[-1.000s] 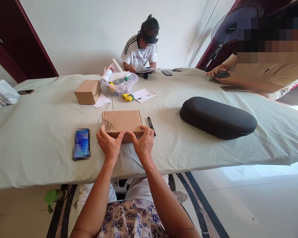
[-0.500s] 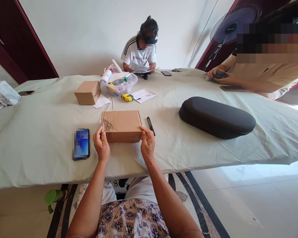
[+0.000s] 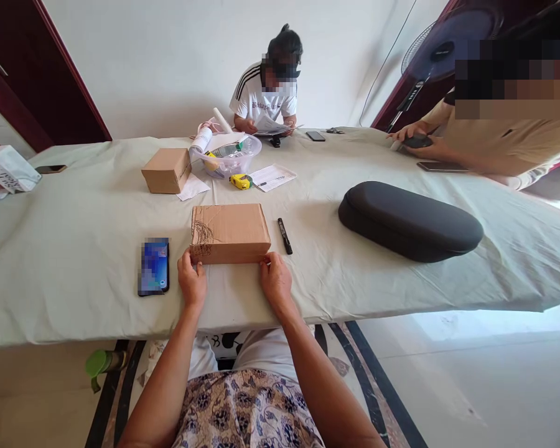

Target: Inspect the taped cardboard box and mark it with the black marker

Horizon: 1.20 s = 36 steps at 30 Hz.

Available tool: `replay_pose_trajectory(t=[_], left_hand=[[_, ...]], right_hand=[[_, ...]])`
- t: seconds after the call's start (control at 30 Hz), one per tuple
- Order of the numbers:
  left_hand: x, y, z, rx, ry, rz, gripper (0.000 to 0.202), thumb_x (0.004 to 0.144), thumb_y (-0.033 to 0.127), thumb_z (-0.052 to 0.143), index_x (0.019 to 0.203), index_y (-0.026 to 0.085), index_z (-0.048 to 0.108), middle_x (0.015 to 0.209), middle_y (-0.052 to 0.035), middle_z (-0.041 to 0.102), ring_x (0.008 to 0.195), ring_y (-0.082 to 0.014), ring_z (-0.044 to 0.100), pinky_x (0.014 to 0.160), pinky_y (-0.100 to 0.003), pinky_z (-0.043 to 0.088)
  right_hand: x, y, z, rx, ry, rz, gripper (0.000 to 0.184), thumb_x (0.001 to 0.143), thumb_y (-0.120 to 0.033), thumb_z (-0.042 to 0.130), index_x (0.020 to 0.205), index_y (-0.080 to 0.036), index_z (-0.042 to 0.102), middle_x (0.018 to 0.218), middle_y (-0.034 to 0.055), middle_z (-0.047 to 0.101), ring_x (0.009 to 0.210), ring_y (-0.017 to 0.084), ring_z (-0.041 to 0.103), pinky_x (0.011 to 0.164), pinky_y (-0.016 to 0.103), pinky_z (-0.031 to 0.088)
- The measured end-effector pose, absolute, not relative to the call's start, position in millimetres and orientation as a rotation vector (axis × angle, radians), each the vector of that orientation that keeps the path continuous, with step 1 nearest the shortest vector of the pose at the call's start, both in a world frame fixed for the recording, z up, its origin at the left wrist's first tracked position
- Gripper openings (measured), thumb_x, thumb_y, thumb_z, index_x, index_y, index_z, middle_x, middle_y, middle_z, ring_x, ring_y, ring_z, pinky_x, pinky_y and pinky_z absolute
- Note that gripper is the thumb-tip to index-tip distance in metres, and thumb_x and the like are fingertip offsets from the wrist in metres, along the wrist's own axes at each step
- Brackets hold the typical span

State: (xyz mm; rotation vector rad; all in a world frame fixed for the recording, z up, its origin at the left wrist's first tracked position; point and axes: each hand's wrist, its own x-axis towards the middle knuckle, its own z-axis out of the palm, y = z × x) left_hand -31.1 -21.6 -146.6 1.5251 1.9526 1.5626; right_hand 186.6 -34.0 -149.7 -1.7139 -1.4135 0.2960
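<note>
A brown cardboard box (image 3: 231, 227) with black scribbled lines on its left end lies on the cloth-covered table in front of me. My left hand (image 3: 192, 280) grips its near left corner low down, thumb on the front face. At the near right corner, my right hand (image 3: 276, 280) holds the box's lower edge, fingers curled. A black marker (image 3: 284, 236) lies just right of the box. To the left of my left hand is a phone (image 3: 154, 266) with its screen lit.
A smaller cardboard box (image 3: 166, 170), a plastic basket (image 3: 233, 165) of items, a yellow tape measure (image 3: 241, 181) and a paper sheet (image 3: 274, 177) lie farther back. A black case (image 3: 410, 221) is at right. Two people sit at the table, one holding papers (image 3: 269, 126).
Both hands have slid lower on the cardboard box, from its upper front corners to near its bottom edge. The view has shifted slightly; the box stays in about the same place.
</note>
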Motion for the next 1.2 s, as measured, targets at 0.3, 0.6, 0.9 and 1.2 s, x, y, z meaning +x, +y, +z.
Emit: replay_pose_trajectory(t=[0.3,0.6,0.9,1.2], left_hand=[[-31,-25,-145,1.55,1.923,1.692,0.037,0.092,0.032,0.054,0.125,0.017,0.061,0.115,-0.0153,0.066,0.11,-0.0268,0.066,0.1,-0.043,0.053],[-25,-36,-129,1.681,1.788,1.935,0.035,0.096,0.038,0.054,0.124,0.017,0.061,0.111,-0.0137,0.066,0.098,-0.0218,0.065,0.09,-0.038,0.055],[-8,-48,-90,1.831,1.832,2.097,0.035,0.095,0.038,0.061,0.124,0.017,0.062,0.113,-0.0142,0.063,0.109,-0.0243,0.061,0.104,-0.044,0.049],[9,-38,-86,1.808,1.965,1.943,0.062,0.086,0.054,0.071,0.132,0.015,0.058,0.123,-0.0191,0.051,0.116,-0.031,0.054,0.105,-0.052,0.047]], right_hand=[[189,-36,-145,-1.571,-1.233,0.387,0.017,0.081,-0.031,0.049,0.09,-0.022,0.06,0.081,0.0044,0.069,0.07,0.02,0.06,0.072,0.035,0.05],[187,-43,-138,-1.328,-1.084,0.373,0.018,0.083,-0.037,0.054,0.092,-0.022,0.061,0.081,0.0025,0.064,0.075,0.019,0.061,0.076,0.036,0.054],[178,-52,-110,-1.25,-1.057,0.188,0.018,0.089,-0.032,0.057,0.102,-0.021,0.064,0.084,0.0006,0.062,0.078,0.016,0.06,0.076,0.033,0.052],[165,-38,-91,-1.351,-1.166,0.019,0.041,0.08,-0.044,0.076,0.111,-0.022,0.061,0.089,0.0006,0.056,0.08,0.018,0.054,0.078,0.036,0.052]])
